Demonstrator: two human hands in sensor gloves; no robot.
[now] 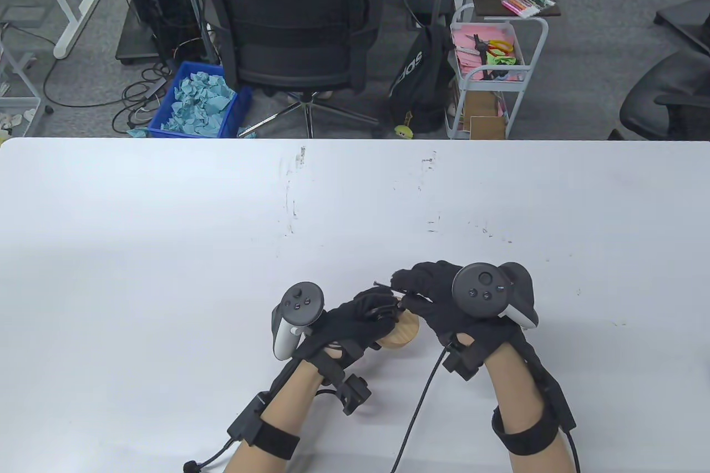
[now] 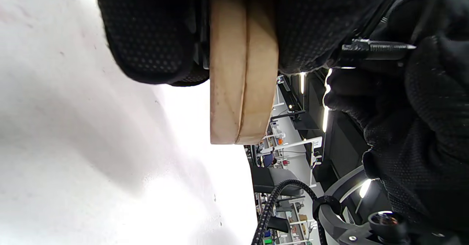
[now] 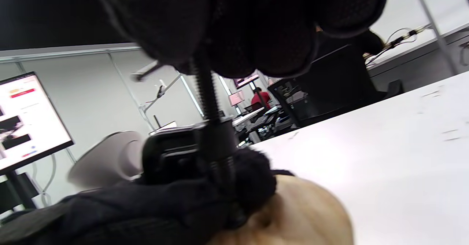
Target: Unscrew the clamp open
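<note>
I see the clamp (image 3: 190, 153): small, black, w/ a threaded screw (image 3: 207, 91), gripping two stacked round wood discs (image 2: 242, 72). My left hand (image 1: 355, 323) grips clamp + discs; right hand (image 1: 438, 295) fingers pinch the screw's top end. It's all near the white table's (image 1: 166, 251) front edge; beyond the table, a black office chair (image 1: 294, 35) and blue bin (image 1: 199, 101).
</note>
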